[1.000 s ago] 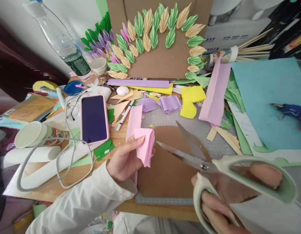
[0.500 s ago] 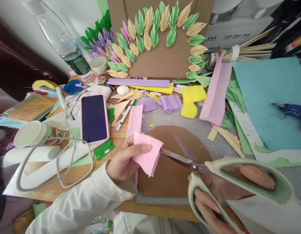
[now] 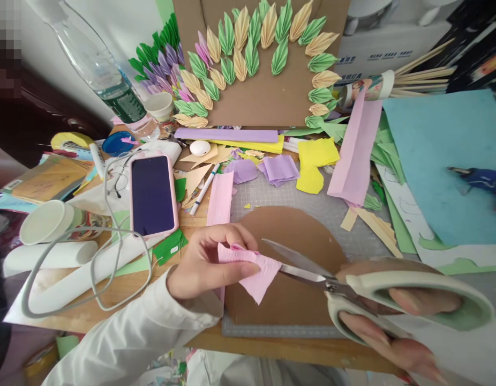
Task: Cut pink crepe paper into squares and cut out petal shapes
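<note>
Between the thumb and fingers of my left hand (image 3: pixel 210 262) is a folded piece of pink crepe paper (image 3: pixel 261 276), its lower corner pointing down. My right hand (image 3: pixel 408 327) has its fingers through the pale green handles of a pair of scissors (image 3: pixel 332 287). The scissor blades are parted; one lies at the paper's right corner, the other stands above it. Below both hands lies a brown cardboard piece with a rounded top (image 3: pixel 288 225). A strip of pink crepe paper (image 3: pixel 220 198) lies just behind my left hand.
A cardboard panel (image 3: pixel 264 96) with folded paper leaves stands at the back. A phone (image 3: pixel 152 195), a looped cable (image 3: pixel 105 268) and paper cups are on the left. Purple paper (image 3: pixel 278 169), yellow paper (image 3: pixel 318 153) and a blue sheet (image 3: pixel 441 161) lie behind and to the right.
My left hand has turned the pink paper, so its right corner now points toward the scissors. The scissors have shifted slightly right and down, and their blades are wider apart.
</note>
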Tool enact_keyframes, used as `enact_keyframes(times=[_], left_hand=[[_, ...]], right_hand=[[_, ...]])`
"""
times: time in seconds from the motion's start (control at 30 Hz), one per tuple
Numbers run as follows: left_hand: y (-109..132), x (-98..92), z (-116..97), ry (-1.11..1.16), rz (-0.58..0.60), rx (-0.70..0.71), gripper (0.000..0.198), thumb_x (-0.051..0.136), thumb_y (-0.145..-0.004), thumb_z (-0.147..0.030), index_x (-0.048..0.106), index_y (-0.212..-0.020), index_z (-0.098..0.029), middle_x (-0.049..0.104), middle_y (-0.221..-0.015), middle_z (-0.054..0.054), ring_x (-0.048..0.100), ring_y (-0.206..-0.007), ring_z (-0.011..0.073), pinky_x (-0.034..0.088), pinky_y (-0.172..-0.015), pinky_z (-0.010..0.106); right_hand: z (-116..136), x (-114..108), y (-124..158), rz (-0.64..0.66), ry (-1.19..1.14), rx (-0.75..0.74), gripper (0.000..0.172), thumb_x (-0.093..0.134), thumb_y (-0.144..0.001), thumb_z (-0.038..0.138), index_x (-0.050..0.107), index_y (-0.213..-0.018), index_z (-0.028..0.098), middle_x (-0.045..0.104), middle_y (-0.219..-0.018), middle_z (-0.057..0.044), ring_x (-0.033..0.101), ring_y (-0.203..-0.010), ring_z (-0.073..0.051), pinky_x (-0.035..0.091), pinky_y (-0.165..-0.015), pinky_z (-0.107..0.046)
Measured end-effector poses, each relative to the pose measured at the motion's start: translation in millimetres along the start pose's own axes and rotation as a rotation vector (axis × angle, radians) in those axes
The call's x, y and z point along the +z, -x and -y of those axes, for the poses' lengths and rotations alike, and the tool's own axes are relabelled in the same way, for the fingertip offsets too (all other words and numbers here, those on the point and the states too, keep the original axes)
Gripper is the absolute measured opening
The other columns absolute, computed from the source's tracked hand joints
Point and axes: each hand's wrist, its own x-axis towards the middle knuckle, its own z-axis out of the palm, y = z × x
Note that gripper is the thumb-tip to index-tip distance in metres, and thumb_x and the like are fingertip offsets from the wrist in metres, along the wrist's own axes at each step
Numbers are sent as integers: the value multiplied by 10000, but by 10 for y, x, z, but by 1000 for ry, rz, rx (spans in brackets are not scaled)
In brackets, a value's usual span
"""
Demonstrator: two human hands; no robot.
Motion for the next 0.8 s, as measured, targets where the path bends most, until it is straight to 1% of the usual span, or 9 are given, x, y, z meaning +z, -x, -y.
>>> enact_keyframes(times=[0.03,0.1,0.23,0.3,0.4,0.53,0.7,0.73,0.8], left_hand=[[0,-1,-1,-18,7,8,190,746,-705,-63,588,-653,-155,636,-729,13,567,-642,106,446,-593,221],[2,-1,-1,-35,14,16,197,745,-700,-56,582,-651,-156,634,-721,11,560,-633,104,446,-592,223],[4,5,-2,-43,29,16,217,740,-692,-41,564,-648,-159,621,-708,-5,547,-623,93,444,-590,212],[2,7,-2,-38,32,12,221,739,-691,-37,560,-647,-159,618,-707,-11,546,-623,88,445,-589,205],[-1,13,-3,-32,26,6,221,739,-690,-38,560,-645,-159,615,-703,-11,546,-622,85,446,-585,200],[-9,26,-12,-29,7,4,226,745,-683,-52,553,-633,-160,611,-682,-5,540,-596,89,438,-554,202],[-20,36,-16,-48,-22,-17,234,760,-669,-82,548,-607,-161,619,-656,6,555,-579,107,453,-540,220],[-19,37,-10,-45,-30,-21,232,760,-674,-89,551,-606,-159,627,-666,9,567,-592,110,460,-548,220],[-11,40,8,-32,-47,-24,225,759,-691,-101,557,-608,-156,639,-694,10,585,-618,110,469,-563,212]], right_hand=[[21,-3,10,20,-53,17,497,641,-656,704,618,-750,217,498,-470,94,438,-386,-38,467,-439,-122],[12,-33,34,18,-100,37,458,700,-659,649,616,-749,208,479,-453,94,402,-345,-32,435,-386,-119],[-48,-41,82,-130,-86,28,469,743,-615,639,601,-688,197,458,-437,103,367,-279,6,379,-335,-80],[-36,-10,88,-171,-67,38,472,741,-613,642,591,-678,198,458,-429,108,372,-272,8,369,-323,-71],[26,9,62,-124,-45,72,500,737,-598,660,558,-651,197,451,-389,113,349,-258,5,337,-296,-70],[86,-60,20,1,5,144,503,708,-641,666,517,-656,201,462,-373,110,387,-269,-18,369,-320,-93],[91,-144,50,67,70,150,513,677,-670,684,476,-664,212,487,-393,95,392,-274,-29,416,-351,-123],[98,-150,63,53,119,128,531,656,-666,713,478,-662,213,488,-388,88,396,-271,-38,416,-344,-135],[119,-154,80,-84,272,16,566,602,-661,770,498,-646,214,481,-365,69,397,-258,-63,407,-320,-171]])
